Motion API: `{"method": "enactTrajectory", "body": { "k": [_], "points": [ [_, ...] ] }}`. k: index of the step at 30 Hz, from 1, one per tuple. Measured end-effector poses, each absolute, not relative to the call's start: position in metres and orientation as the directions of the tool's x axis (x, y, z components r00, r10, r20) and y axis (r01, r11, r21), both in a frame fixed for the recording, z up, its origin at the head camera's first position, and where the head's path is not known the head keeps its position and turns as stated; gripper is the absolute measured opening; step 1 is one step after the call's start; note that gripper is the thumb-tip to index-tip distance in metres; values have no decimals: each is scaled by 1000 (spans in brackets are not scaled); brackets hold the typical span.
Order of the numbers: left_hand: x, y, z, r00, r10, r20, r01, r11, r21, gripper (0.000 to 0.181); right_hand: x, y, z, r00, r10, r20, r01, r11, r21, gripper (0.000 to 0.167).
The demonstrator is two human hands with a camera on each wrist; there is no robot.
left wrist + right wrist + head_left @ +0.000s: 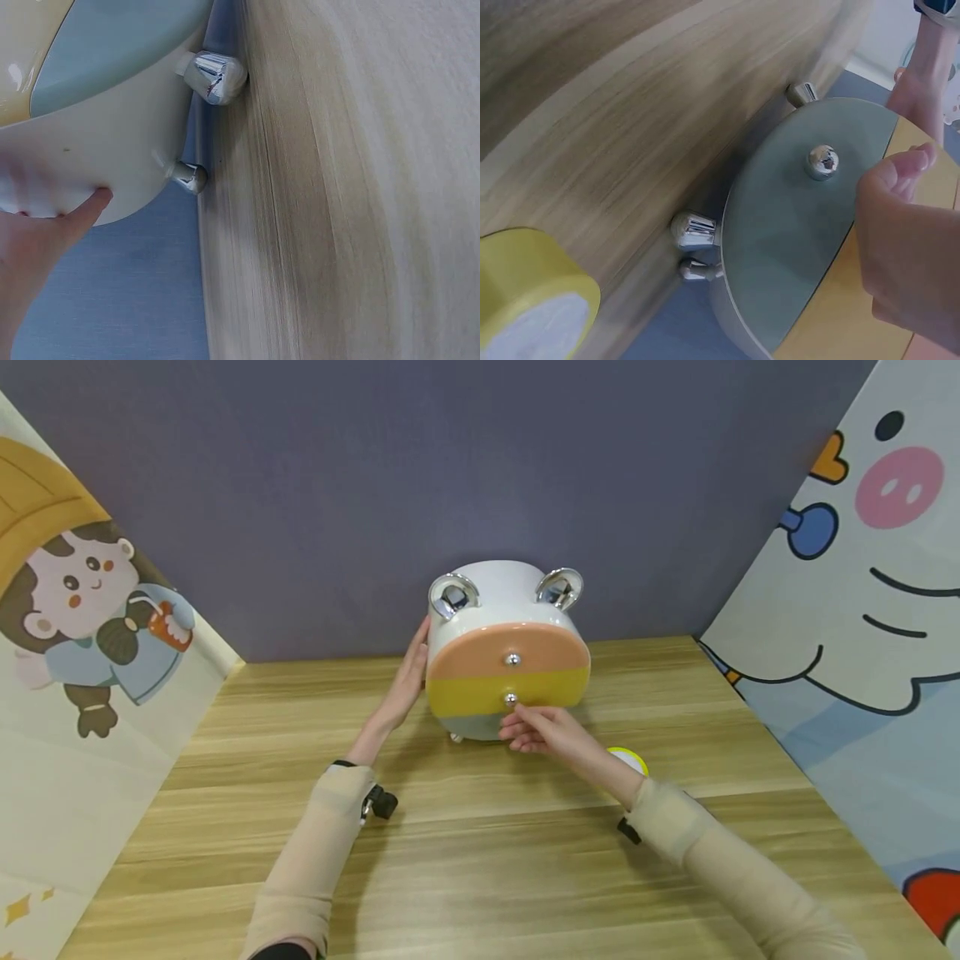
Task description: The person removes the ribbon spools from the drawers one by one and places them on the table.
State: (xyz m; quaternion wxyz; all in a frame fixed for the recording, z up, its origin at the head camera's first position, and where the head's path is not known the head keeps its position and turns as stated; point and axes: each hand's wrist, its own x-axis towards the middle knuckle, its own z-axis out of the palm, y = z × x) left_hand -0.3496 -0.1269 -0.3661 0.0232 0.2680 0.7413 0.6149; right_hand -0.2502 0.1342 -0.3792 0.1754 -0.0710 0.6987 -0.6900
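The site is booth-like, walled on three sides; whether it stands in a home, shop or studio cannot be determined. A brown wood-grain tabletop (487, 860) meets a plain blue-grey back wall (480, 468), between pale side walls (828, 610) printed with a brown-haired cartoon figure (93, 597) and a pink-and-white cartoon face (900, 487).

Tons of room on the near table (480, 877) between the arms (300, 860), plus some right of the box (465, 693). Wall (480, 460) blocks the far side, left hand (405, 685) covers the box's left, and the right hand (543, 731) plus a yellow cylinder (540, 270) crowd the near right.
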Motion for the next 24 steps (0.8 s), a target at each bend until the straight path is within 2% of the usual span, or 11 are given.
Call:
{"method": "enactTrajectory", "body": {
  "k": [7, 24],
  "points": [
    [-349, -126, -367, -860, 421, 288, 359, 99, 928, 54, -258, 130, -381, -929, -311, -199, 220, -34, -975, 53],
    [-351, -127, -369, -862, 417, 287, 358, 102, 928, 54, -265, 124, -369, -913, -314, -260, 310, -124, -943, 44]
  ]
}}
